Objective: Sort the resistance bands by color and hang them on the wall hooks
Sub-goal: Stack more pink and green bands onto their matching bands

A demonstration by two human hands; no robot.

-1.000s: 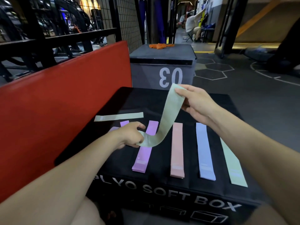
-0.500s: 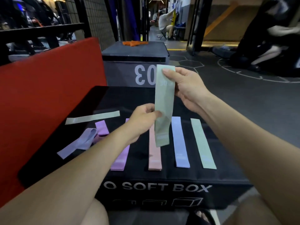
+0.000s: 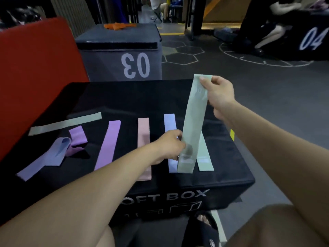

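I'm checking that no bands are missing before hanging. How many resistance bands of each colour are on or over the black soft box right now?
Pale green flat resistance bands: 3
Purple flat resistance bands: 2
Periwinkle blue flat resistance bands: 2
Pink flat resistance band: 1
Total: 8

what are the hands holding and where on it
Both hold one green band: the right hand pinches its top end, the left hand grips its left edge near the bottom end.
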